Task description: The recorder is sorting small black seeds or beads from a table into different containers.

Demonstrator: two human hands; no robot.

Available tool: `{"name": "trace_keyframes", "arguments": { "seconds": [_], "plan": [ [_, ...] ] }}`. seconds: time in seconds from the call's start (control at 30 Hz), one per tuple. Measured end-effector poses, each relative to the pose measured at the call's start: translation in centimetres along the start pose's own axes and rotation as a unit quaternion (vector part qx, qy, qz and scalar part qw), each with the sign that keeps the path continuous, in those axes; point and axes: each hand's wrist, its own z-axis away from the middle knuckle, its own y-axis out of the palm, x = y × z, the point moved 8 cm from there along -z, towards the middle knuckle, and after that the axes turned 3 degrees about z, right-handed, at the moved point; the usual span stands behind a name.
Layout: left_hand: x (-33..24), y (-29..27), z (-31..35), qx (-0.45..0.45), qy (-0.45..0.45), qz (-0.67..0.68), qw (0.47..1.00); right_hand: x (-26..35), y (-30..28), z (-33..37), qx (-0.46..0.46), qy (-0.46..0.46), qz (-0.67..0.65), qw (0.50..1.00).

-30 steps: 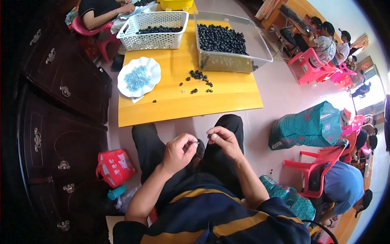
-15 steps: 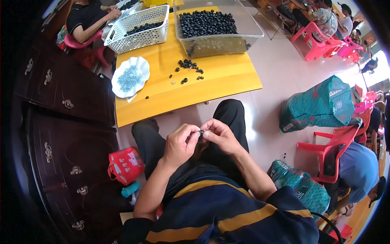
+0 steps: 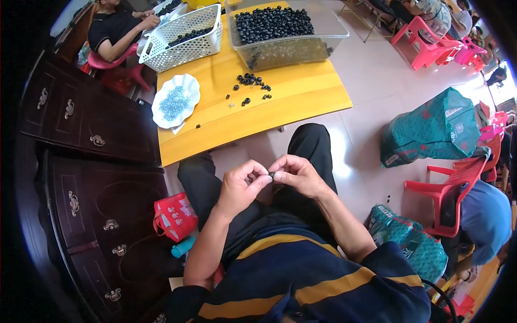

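Note:
My left hand [image 3: 240, 187] and my right hand [image 3: 301, 178] meet above my lap, both closed in a pinch. Between their fingertips is a small dark round piece [image 3: 272, 175], mostly covered by thumbs and forefingers. On the yellow table [image 3: 301, 107] ahead lie several loose black round pieces [image 3: 249, 79], some larger than others. A white scalloped dish [image 3: 191, 92] of small clear bluish pieces [image 3: 174, 103] stands at the table's left edge. Farther back, a clear plastic bin [image 3: 285, 56] is heaped with black round pieces [image 3: 274, 24].
A white perforated basket [image 3: 188, 54] with black pieces stands at the table's back left. Dark drawers [image 3: 81, 118] flank my left, near a red bag [image 3: 175, 218]. Teal sacks [image 3: 425, 129] and red plastic chairs [image 3: 444, 202] stand to the right. Other people sit nearby.
My view has shifted slightly, so the surroundings sit a little differently. My hands stay together, but the fingertips have shifted and cover more of the small dark piece.

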Motion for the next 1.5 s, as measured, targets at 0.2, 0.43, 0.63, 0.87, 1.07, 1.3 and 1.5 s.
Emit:
{"name": "trace_keyframes", "arguments": {
  "seconds": [0.2,0.43,0.63,0.87,1.07,1.3,1.5],
  "plan": [
    [4.2,3.4,2.2,0.126,-0.207,0.348,0.906,0.9,1.0,0.3,0.094,-0.012,0.002,0.996],
    [4.8,1.7,0.8,0.074,-0.194,0.228,0.951,-0.1,-0.1,0.0,0.044,0.016,-0.125,0.991],
    [2.6,-1.7,-6.9,-0.044,-0.005,-0.174,0.984,0.5,-1.3,-0.3,0.008,-0.014,-0.217,0.976],
    [2.0,-0.4,-14.6,-0.049,0.108,-0.341,0.932,0.5,-2.0,-0.3,-0.013,0.007,-0.239,0.971],
    [3.3,1.5,-17.4,-0.021,0.072,-0.399,0.914,0.2,-2.3,-0.5,0.001,0.012,-0.243,0.97],
    [3.9,2.0,-17.8,-0.028,0.068,-0.425,0.902,0.2,-2.1,-0.5,-0.005,0.036,-0.246,0.969],
    [3.6,1.3,-16.5,-0.06,0.098,-0.446,0.887,-0.3,-1.8,-0.6,-0.002,0.04,-0.245,0.969]
  ]
}}
